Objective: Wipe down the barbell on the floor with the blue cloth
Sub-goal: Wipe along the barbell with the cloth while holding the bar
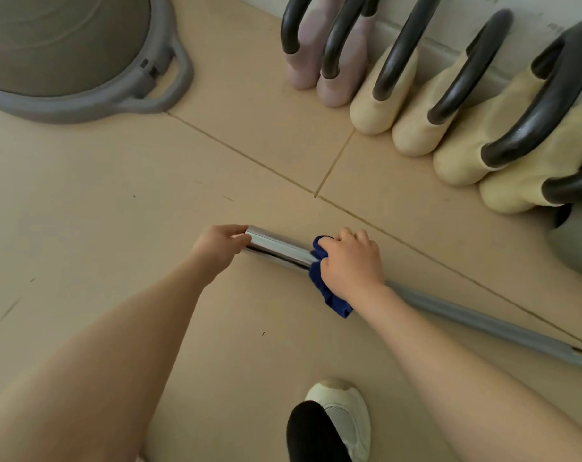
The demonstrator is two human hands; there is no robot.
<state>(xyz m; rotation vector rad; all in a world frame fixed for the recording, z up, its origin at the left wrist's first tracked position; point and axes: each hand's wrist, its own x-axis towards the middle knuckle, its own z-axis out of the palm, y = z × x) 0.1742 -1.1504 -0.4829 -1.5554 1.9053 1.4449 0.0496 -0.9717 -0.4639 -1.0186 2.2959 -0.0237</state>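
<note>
Wiping underway: my left hand (221, 246) pinches barbell (279, 250) end; right hand (349, 261) clamps blue cloth (329, 296) on chrome. Next, I judge: slide cloth along.

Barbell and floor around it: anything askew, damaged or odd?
Nothing stands out. The barbell lies flat on the floor; the left hand holds its chrome end, the right hand grips the blue cloth round it.

Both bare arms are extended forward and down. Left hand (220, 245) is pinched on the barbell (279, 249) end; right hand (349, 261) is clenched around the blue cloth (329, 295).
</note>
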